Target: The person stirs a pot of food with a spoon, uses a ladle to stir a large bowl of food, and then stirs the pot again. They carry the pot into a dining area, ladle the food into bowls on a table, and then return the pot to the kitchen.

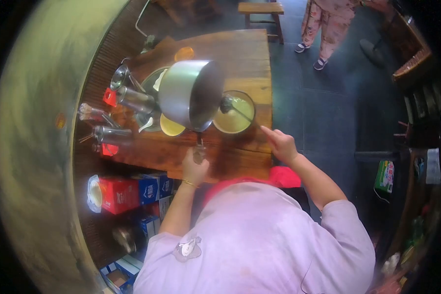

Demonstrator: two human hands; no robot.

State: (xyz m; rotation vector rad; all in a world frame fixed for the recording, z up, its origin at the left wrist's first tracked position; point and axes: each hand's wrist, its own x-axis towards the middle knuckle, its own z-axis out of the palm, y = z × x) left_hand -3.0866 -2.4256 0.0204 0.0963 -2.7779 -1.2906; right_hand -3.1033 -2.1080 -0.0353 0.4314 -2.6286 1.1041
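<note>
Tilted over the wooden table (240, 159), a large metal pot (181, 92) has its opening toward the right. Its handle is gripped by my left hand (196, 166), which wears a bracelet. My right hand (281, 144) is closed on the handle of a ladle (240, 112), whose bowl end rests in a round bowl (234, 128) of pale yellowish liquid. A yellow bowl (171, 127) sits partly under the pot, with a white spoon (146, 124) beside it. The pot's contents cannot be made out.
Metal canisters (111, 134) and a bundle of sticks (89, 111) line the table's left side. Red and blue boxes (127, 193) are stacked below. Another person (326, 24) stands beyond the table, near a wooden stool (260, 8). Shelving runs along the right.
</note>
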